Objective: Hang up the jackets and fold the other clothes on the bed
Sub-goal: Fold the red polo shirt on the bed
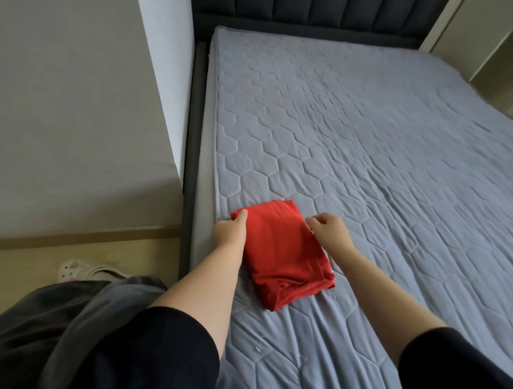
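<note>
One red garment [279, 247], folded into a compact rectangle, lies near the left edge of the grey hexagon-quilted bed [367, 140]. Left hand [229, 231] grips its left edge, thumb on top. Right hand [329, 230], fingers curled, meets the right edge, grip unclear.

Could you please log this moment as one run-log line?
stage: folding | red garment: folded, on bed | left hand: grips left edge | right hand: at right edge, grip unclear

A red garment [282, 253] lies folded into a compact, thick rectangle, set at a slant near the left edge of a grey-blue quilted bed [367, 140].
</note>
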`<state>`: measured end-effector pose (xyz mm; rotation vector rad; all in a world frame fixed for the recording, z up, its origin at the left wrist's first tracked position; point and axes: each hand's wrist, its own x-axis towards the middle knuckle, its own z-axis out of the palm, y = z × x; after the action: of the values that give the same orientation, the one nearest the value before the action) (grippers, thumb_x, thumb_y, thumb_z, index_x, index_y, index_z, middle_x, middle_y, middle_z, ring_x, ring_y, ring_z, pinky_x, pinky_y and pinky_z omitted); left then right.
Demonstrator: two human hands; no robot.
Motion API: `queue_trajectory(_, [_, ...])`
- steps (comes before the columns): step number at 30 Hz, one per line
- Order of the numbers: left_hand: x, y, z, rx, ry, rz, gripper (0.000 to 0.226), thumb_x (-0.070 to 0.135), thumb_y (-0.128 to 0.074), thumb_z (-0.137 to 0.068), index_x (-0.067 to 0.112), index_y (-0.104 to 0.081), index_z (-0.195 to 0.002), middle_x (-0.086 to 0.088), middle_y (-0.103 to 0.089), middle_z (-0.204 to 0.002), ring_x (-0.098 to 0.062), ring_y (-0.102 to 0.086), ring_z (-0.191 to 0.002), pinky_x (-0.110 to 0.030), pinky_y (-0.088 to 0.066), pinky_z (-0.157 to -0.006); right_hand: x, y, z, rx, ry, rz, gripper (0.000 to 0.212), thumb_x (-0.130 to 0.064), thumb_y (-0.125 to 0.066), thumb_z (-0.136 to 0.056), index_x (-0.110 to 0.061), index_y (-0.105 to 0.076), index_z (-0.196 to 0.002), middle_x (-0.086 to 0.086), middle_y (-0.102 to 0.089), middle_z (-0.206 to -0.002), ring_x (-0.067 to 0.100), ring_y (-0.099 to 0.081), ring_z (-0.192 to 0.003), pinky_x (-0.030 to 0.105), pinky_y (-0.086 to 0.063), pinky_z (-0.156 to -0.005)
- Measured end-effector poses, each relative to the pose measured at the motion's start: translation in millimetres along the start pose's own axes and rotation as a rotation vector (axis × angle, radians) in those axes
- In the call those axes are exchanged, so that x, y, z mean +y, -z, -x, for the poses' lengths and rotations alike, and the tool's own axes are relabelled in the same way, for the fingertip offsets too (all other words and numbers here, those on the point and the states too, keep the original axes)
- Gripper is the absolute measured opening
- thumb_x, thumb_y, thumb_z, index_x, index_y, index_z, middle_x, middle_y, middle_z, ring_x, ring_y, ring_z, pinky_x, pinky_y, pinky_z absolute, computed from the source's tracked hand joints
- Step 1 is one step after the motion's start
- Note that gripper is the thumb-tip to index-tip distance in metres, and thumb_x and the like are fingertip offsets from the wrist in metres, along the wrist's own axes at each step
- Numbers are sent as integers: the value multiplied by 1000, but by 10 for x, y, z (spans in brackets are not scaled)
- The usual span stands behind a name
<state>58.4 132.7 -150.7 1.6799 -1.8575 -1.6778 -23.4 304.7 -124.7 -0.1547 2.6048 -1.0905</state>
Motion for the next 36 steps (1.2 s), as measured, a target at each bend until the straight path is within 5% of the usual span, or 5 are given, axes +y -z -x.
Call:
queue_trajectory(13, [-121,-93,-57,-180,135,303,42,31,-64,-89,3,-58,-121,-18,-63,-114,-34,-62,-102,-45,-51,-92,-172,-227,-363,-30,-46,228,34,-23,-54,-94,-7,-50,-64,6,-50,-62,25,-50,-67,27,-39,-61])
queue_trajectory(20, [-130,-86,-34,-243,40,242,41,31,-67,-87,2,-62,-115,-12,-65,-109,-27,-61,-97,-36,-50,-89,-36,-94,-157,198,79,-97,38,-24,-54,-90,-7,-43,-58,-1,-40,-45,13,-35,-45,28,-30,-51])
queue_trajectory(27, [76,89,276,100,-548,-360,28,25,-72,-76,19,-52,-94,-6,-57,-110,-28,-58,-99,-36,-46,-82,160,78,307,-146,-18,209,50,-52,-61,-85,-9,-56,-59,2,-55,-47,13,-53,-41,24,-40,-46])
queue_trajectory(33, [-109,213,644,-533,-808,-1004,18,37,-69,-80,20,-65,-77,-2,-69,-94,-21,-63,-92,-24,-42,-71,350,120,584,-229,99,27,39,-23,-73,-81,-18,-45,-54,-11,-43,-41,1,-37,-36,15,-33,-42])
queue_trajectory(36, [-236,274,712,-545,-813,-1083,24,38,-73,-77,20,-67,-91,-1,-67,-103,-22,-61,-98,-28,-47,-81,322,82,662,-137,20,-259,27,-14,-63,-90,-14,-54,-64,-7,-54,-45,5,-52,-39,19,-42,-41])
